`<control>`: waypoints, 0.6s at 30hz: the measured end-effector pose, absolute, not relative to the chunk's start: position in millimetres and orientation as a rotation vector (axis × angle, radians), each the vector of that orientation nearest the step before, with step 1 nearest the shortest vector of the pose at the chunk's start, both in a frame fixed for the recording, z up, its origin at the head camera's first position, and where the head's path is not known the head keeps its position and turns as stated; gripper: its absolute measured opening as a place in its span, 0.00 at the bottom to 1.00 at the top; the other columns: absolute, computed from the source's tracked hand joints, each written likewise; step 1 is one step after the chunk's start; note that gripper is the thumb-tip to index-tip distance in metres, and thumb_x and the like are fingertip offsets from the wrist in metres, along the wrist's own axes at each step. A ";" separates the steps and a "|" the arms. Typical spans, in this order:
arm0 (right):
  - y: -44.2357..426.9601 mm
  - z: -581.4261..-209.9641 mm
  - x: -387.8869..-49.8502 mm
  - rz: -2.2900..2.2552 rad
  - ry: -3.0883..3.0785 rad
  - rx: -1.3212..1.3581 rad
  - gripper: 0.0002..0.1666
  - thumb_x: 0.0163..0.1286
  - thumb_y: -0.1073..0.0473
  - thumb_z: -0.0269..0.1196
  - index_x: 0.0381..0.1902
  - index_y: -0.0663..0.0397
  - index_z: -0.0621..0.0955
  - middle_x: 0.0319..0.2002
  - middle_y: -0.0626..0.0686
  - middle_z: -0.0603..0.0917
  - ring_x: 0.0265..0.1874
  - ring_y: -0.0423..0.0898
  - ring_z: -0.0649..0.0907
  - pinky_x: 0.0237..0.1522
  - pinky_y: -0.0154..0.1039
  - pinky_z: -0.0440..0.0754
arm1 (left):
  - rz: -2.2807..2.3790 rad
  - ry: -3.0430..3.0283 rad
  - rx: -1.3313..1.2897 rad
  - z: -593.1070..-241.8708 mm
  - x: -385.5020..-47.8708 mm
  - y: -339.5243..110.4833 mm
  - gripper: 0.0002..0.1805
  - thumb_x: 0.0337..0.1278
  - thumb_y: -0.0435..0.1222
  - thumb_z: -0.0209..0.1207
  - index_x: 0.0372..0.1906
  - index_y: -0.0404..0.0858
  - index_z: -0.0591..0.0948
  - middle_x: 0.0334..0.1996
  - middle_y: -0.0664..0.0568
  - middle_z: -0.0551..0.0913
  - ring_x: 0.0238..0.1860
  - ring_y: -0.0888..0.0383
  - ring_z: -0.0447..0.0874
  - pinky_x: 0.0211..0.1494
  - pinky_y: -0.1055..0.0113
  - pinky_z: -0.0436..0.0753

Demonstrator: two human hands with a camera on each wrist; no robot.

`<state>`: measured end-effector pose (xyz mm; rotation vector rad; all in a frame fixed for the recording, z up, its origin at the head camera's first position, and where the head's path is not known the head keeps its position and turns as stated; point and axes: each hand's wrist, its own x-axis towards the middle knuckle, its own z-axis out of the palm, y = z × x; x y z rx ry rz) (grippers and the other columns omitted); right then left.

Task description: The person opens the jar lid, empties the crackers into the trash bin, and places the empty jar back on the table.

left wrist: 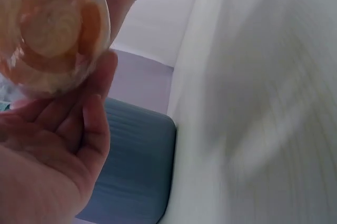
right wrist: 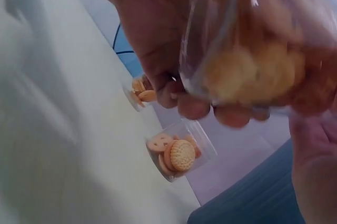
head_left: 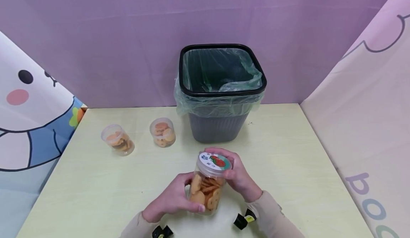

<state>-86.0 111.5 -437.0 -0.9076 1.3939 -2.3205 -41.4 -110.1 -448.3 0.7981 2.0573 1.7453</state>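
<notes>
A clear plastic jar of cookies [head_left: 206,191] with a lid [head_left: 214,161] bearing a strawberry picture is held between both hands, raised off the table. My left hand [head_left: 177,195] grips the jar's body from the left, thumb across the front. At the top right, my right hand [head_left: 238,174] holds the lid's rim, thumb in front and fingers behind. Cookies press against the jar's round bottom [left wrist: 52,29] in the left wrist view. In the right wrist view the jar [right wrist: 253,66] is blurred and near.
Two lidless clear cups of cookies stand at the back left: one cup [head_left: 118,140] farther left, another cup [head_left: 162,133] nearer the bin. A grey bin [head_left: 217,125] with a black rim and green liner bag stands at the table's [head_left: 288,152] back edge, before a purple curtain.
</notes>
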 end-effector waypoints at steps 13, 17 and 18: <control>115.5 -443.0 -88.8 -2.280 1.335 -0.843 0.47 0.67 0.37 0.63 0.75 0.55 0.64 0.71 0.57 0.69 0.68 0.51 0.70 0.69 0.45 0.65 | 1.670 2.292 0.646 -448.9 -38.4 -109.8 0.38 0.39 0.47 0.78 0.60 0.48 0.77 0.48 0.62 0.84 0.46 0.59 0.82 0.48 0.62 0.80; 113.1 -443.9 -83.7 -2.359 1.395 -0.721 0.44 0.72 0.46 0.61 0.74 0.66 0.61 0.70 0.56 0.71 0.67 0.49 0.71 0.69 0.43 0.65 | 1.671 2.367 0.451 -448.4 -37.1 -106.8 0.38 0.37 0.49 0.79 0.59 0.49 0.78 0.46 0.63 0.83 0.45 0.60 0.81 0.47 0.63 0.80; 111.8 -443.9 -82.0 -2.383 1.410 -0.677 0.43 0.72 0.49 0.61 0.73 0.69 0.60 0.68 0.56 0.73 0.67 0.48 0.72 0.68 0.42 0.65 | 1.683 2.378 0.408 -448.3 -36.8 -105.8 0.38 0.37 0.50 0.79 0.59 0.48 0.78 0.46 0.63 0.83 0.44 0.60 0.81 0.47 0.63 0.80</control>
